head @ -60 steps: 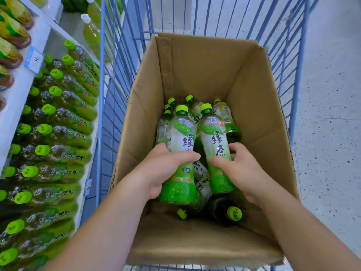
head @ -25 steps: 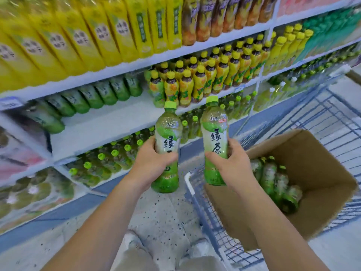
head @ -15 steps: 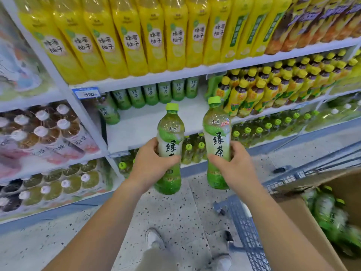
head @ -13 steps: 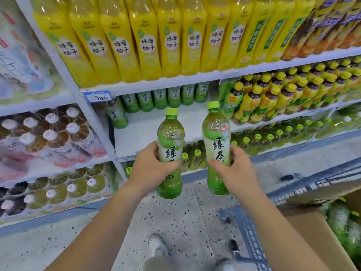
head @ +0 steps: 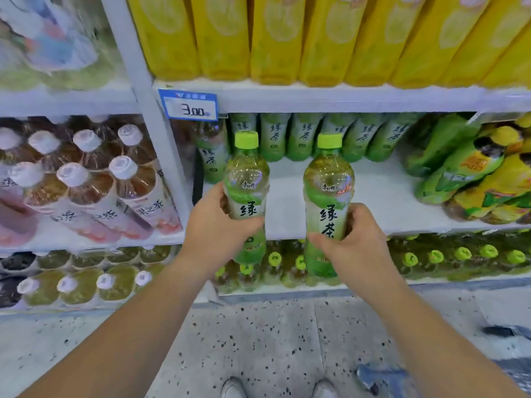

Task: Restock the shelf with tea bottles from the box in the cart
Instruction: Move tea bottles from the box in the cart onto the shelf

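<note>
L grip (head: 218,225) & R grip (head: 355,242) each round an upright tea bottle (head: 246,193), caps up.

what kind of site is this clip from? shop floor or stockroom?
Most likely a shop's drinks aisle, not a stockroom. White shelves hold faced rows of bottled drinks, a price tag reading 3.00 is clipped to the shelf edge, and green tea bottles line the back of the middle shelf.

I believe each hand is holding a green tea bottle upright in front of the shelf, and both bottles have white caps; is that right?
Not quite: the caps are light green, not white, as the head view shows. The left hand and right hand do each hold a green tea bottle upright in front of the shelf.
</note>
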